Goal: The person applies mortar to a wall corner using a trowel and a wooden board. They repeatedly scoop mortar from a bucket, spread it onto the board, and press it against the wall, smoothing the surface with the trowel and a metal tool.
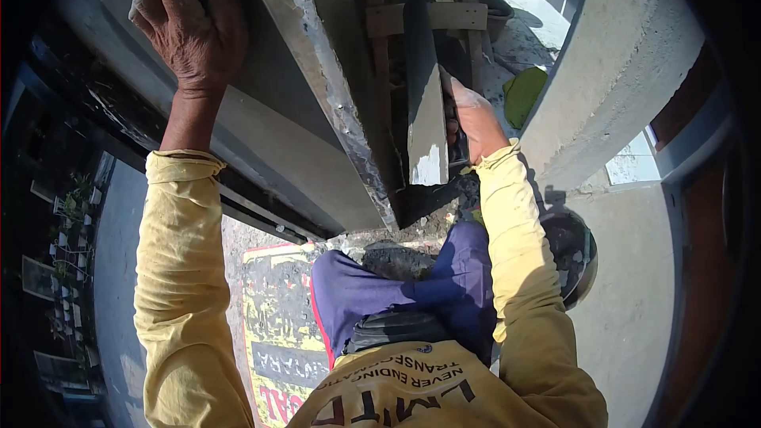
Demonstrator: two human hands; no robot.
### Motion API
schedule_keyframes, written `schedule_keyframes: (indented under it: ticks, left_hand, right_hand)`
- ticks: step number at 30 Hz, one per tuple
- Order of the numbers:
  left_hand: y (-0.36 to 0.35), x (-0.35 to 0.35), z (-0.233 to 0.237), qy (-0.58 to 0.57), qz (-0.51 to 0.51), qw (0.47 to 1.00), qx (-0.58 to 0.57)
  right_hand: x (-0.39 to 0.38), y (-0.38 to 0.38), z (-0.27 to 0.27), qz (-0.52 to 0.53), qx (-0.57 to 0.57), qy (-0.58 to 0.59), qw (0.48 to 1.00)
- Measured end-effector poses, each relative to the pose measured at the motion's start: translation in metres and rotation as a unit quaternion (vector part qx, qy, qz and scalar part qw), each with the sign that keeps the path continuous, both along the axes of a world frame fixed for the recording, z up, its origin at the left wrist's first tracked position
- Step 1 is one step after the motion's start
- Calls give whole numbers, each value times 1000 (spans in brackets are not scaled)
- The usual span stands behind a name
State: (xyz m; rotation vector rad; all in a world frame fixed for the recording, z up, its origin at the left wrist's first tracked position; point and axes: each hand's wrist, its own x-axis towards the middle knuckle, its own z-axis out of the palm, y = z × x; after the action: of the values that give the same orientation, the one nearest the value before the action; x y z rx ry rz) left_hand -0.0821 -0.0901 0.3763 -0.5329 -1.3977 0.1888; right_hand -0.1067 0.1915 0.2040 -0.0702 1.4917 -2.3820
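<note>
My left hand (194, 28) reaches up at the top left and grips the edge of a grey plastered wall slab (277, 135), fingers curled over its top. My right hand (474, 117) is closed around the dark handle of a long flat plastering float (426, 103), which it presses against the narrow inner face beside a mortar-crusted edge (333, 87). The float's lower end is smeared with pale mortar. Both arms wear yellow sleeves.
A wooden ladder or frame (428, 16) stands behind the float. A grey concrete column (610, 63) rises on the right. Below lie a dark bucket (575, 250), mortar rubble (396, 257) and a printed yellow banner (277, 325). My blue-trousered knees are under me.
</note>
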Motion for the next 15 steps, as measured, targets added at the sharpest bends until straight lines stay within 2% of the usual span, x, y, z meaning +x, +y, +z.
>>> schedule_keyframes:
  ticks: [2,4,5,6,9,11,13,15]
  left_hand:
    - [-1,-1,1,3,0,1000,-8]
    - [-4,-1,0,4,21,1000,-9]
    - [-4,-1,0,2,20,1000,-14]
    - [-1,-2,1,5,-2,1000,-26]
    - [-16,-5,3,-16,-2,999,-39]
    - [-16,-5,3,-24,0,999,-40]
    - [-20,-6,4,-18,14,999,-44]
    - [-25,-6,5,-16,32,998,-47]
  right_hand:
    - [4,-4,-70,36,38,-107,993]
    - [11,-19,-121,37,38,-150,987]
    - [12,-23,-136,67,37,-162,984]
    - [14,-28,-150,49,51,-163,984]
    - [-3,-48,-165,52,66,-176,981]
    - [-21,-55,-152,69,75,-181,978]
    - [-44,-64,-143,60,57,-118,989]
    - [-54,-67,-109,58,42,-76,995]
